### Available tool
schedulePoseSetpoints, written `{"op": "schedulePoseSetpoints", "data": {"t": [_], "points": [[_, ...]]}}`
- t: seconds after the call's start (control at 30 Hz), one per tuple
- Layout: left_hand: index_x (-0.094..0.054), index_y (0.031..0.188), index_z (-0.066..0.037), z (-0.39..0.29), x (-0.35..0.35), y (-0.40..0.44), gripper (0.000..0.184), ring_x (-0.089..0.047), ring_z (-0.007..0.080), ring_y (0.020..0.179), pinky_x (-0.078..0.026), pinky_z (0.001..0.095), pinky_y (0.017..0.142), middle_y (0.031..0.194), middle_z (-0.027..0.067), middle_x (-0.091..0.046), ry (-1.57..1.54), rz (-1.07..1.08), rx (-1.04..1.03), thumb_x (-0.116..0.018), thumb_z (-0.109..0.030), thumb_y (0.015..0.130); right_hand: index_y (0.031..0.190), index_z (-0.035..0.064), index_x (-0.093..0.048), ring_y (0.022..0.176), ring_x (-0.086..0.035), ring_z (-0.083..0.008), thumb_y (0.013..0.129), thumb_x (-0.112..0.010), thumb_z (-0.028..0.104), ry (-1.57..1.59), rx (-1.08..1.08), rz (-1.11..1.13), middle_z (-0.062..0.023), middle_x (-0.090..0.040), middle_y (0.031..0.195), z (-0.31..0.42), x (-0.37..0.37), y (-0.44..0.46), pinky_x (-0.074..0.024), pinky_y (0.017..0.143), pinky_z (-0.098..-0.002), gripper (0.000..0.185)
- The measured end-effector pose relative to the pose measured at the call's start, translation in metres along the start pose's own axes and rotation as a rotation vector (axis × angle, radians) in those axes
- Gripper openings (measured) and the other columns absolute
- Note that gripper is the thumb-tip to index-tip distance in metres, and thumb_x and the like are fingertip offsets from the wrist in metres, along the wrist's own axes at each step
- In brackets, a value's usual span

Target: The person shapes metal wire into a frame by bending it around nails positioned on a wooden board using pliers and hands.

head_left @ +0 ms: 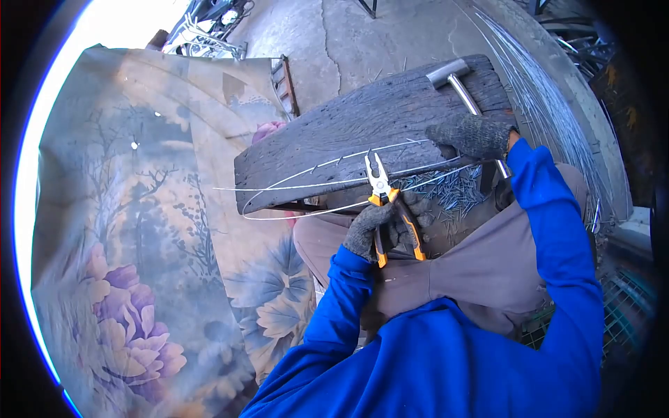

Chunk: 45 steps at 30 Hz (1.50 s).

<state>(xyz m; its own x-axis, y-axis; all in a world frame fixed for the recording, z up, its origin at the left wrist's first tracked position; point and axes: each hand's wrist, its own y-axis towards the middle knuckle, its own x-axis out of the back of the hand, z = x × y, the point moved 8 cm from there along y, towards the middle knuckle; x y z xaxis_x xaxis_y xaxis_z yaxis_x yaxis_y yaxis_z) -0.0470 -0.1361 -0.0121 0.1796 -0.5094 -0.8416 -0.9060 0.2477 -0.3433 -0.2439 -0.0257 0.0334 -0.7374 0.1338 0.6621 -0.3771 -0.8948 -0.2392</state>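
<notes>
Pliers point(396, 219) with orange and black handles are in my gloved left hand point(380, 226), their jaws pointing up and parted. Close to the jaws runs a thin, pale wire point(306, 187), bent into a long loop over a dark wooden block point(362, 111). The loop's right end reaches my gloved right hand point(477, 136), whose fingers are closed on it above the block's right part. A metal hammer point(449, 73) lies across the block's right end, its handle passing beneath my right hand.
Many short cut metal pieces point(453, 191) lie below the block, by my legs. A bundle of long wires point(550, 97) curves along the right. A flowered cloth point(132, 230) covers the left. Metal parts point(202, 35) are at the top left.
</notes>
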Motion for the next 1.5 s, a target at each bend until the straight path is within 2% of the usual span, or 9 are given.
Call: {"op": "schedulePoseSetpoints", "data": {"t": [0.07,0.13,0.57,0.67,0.73,0.93,1.03,1.23,1.5], "points": [[-0.048,0.135,0.006,0.001,-0.006,0.002,0.056,-0.058,0.0455,0.12,-0.05,0.0567,0.1,0.135,0.0308,-0.054,0.012,0.019,0.004,-0.068,-0.019,0.089,0.098,0.0036,-0.066,0.057,-0.058,-0.0197,0.106,-0.041,0.039,0.109,-0.099,0.033,-0.0086,-0.061,0.071,-0.011,0.0,-0.003,-0.0475,0.056,-0.0376,0.044],[-0.048,0.135,0.006,0.002,-0.01,0.004,0.057,-0.058,0.0464,0.12,-0.05,0.0575,0.099,0.135,0.0309,-0.054,0.003,0.002,-0.004,-0.068,-0.019,0.088,0.132,0.0106,-0.053,0.071,-0.07,-0.026,0.097,-0.052,0.017,-0.197,0.05,0.044,-0.0107,-0.069,0.085,-0.016,-0.004,0.0,-0.0538,0.063,-0.0417,0.035],[-0.047,0.137,0.004,0.01,-0.011,0.018,0.062,-0.058,0.047,0.12,-0.051,0.0625,0.096,0.137,0.0294,-0.052,0.018,-0.035,0.023,-0.07,-0.024,0.086,0.129,0.0092,-0.054,0.081,-0.07,-0.0334,0.088,-0.06,0.012,-0.202,0.16,0.034,-0.0148,-0.07,0.089,-0.023,0.004,-0.007,-0.0539,0.069,-0.0454,0.041],[-0.049,0.135,0.003,0.01,-0.011,0.024,0.06,-0.059,0.0459,0.119,-0.051,0.0616,0.095,0.136,0.0288,-0.053,0.03,-0.031,-0.005,-0.07,-0.025,0.086,0.127,0.0065,-0.058,0.061,-0.062,-0.0183,0.103,-0.043,0.021,-0.202,0.179,0.01,-0.0074,-0.067,0.084,-0.034,0.003,-0.006,-0.0511,0.056,-0.0351,0.032],[-0.051,0.133,0.002,0.014,-0.015,0.029,0.058,-0.061,0.0445,0.116,-0.052,0.0607,0.095,0.132,0.0279,-0.056,-0.008,0.024,0.044,-0.071,-0.025,0.086,0.139,0.0112,-0.05,0.084,-0.07,-0.0348,0.084,-0.063,0.009,-0.15,0.119,0.032,-0.0154,-0.071,0.094,-0.045,0.0,-0.003,-0.0551,0.072,-0.0448,0.057],[-0.053,0.129,0.0,0.012,-0.017,0.035,0.051,-0.064,0.0407,0.11,-0.054,0.0588,0.093,0.121,0.0228,-0.062,0.059,-0.023,-0.001,-0.07,-0.025,0.088,0.144,0.0085,-0.044,0.086,-0.07,-0.036,0.078,-0.066,0.008,-0.23,0.223,0.059,-0.0187,-0.07,0.095,-0.044,0.002,-0.003,-0.0552,0.073,-0.0461,0.07],[-0.054,0.123,-0.001,0.016,-0.019,0.039,0.042,-0.065,0.0385,0.107,-0.056,0.0574,0.089,0.115,0.0203,-0.063,-0.075,0.033,0.003,-0.067,-0.024,0.09,0.138,0.005,-0.051,0.072,-0.067,-0.0219,0.097,-0.049,0.012,-0.254,0.186,0.057,-0.0115,-0.068,0.094,-0.042,0.005,-0.005,-0.0553,0.064,-0.0368,0.041],[-0.054,0.117,-0.002,0.018,-0.006,0.046,0.033,-0.065,0.0352,0.1,-0.058,0.055,0.083,0.1,0.0154,-0.063,-0.041,0.02,0.003,-0.065,-0.023,0.093,0.141,0.0043,-0.049,0.071,-0.067,-0.0214,0.094,-0.05,0.01,-0.451,0.381,-0.096,-0.0118,-0.068,0.094,-0.057,-0.004,-0.003,-0.0553,0.064,-0.0371,0.047],[-0.055,0.109,-0.004,0.02,-0.019,0.045,0.023,-0.063,0.0267,0.08,-0.06,0.0444,0.072,0.092,0.0121,-0.061,0.003,-0.116,-0.063,-0.063,-0.022,0.095,0.146,0.0087,-0.044,0.078,-0.068,-0.0279,0.087,-0.056,0.006,-0.281,0.187,0.062,-0.0135,-0.07,0.098,-0.051,-0.005,0.002,-0.0551,0.068,-0.0401,0.06]]}}
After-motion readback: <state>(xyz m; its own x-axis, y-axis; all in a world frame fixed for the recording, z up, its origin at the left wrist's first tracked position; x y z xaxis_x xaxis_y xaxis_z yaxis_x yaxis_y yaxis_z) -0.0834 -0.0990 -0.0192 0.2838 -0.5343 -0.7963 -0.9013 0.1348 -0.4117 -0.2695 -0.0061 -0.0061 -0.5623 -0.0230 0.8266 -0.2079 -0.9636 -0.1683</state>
